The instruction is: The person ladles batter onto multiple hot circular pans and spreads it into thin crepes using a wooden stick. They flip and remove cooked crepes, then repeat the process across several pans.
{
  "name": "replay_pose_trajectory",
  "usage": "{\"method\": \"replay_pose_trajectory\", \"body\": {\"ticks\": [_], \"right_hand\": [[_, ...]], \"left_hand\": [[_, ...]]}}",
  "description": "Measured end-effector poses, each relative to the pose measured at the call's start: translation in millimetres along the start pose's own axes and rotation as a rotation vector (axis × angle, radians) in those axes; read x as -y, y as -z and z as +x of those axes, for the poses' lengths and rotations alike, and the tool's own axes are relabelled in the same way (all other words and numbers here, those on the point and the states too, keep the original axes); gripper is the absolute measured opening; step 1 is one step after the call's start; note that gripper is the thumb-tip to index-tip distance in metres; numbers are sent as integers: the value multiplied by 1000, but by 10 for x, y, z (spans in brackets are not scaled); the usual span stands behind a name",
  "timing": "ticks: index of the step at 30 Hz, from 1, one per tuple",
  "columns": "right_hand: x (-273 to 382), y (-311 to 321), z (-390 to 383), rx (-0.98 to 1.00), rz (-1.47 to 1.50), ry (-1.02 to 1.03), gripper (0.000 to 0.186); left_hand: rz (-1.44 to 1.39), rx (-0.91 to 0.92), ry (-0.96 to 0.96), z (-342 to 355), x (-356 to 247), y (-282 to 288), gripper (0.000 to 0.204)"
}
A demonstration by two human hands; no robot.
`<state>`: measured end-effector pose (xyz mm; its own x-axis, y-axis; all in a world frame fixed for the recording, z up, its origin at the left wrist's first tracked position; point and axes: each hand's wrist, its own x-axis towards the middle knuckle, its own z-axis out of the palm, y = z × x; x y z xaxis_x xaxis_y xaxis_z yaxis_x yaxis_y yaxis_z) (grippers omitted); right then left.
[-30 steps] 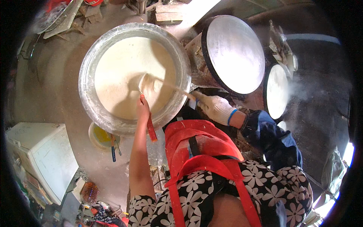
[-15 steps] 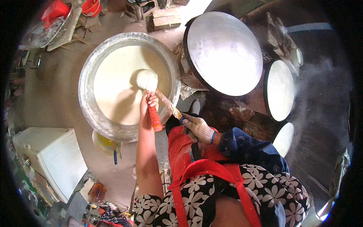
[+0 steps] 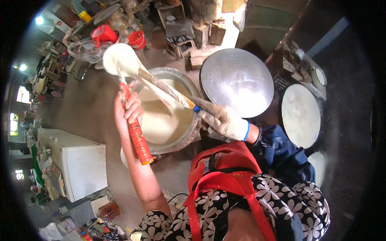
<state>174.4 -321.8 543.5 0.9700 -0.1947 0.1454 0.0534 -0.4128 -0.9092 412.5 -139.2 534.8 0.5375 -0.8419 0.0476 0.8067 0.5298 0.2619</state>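
Observation:
My left hand is closed round the red-wrapped handle of a ladle, raised above the pot's far left edge. Pale, thick batter coats the ladle's bowl. In my gloved right hand is a wooden scraper with a blue band. Its smeared tip meets the ladle's bowl, and a strand of batter hangs from there toward the pot. The wide metal pot, holding more batter, stands below both hands.
Right of the pot is a round, shiny metal griddle. A second round plate, pale on top, stands farther right. At left is a white box-shaped appliance. Red buckets stand at the back.
The ladle has risen from over the pot's middle, moving up and left. My right hand has lifted the scraper along with it, and batter now stretches down. The view has shifted too.

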Motion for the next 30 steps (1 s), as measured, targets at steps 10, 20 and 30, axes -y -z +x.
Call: {"method": "replay_pose_trajectory", "body": {"ticks": [10,20,30], "right_hand": [[786,498,643,-194,-471,308,47],[-93,129,-8,-13,-722,-33,50],[4,84,-409,-151,-944,-116,53]], "left_hand": [[941,-143,-404,196,-1037,-1070,41],[-343,-250,416,-257,-316,184,40],[11,-110,296,-244,-180,35,45]]}}
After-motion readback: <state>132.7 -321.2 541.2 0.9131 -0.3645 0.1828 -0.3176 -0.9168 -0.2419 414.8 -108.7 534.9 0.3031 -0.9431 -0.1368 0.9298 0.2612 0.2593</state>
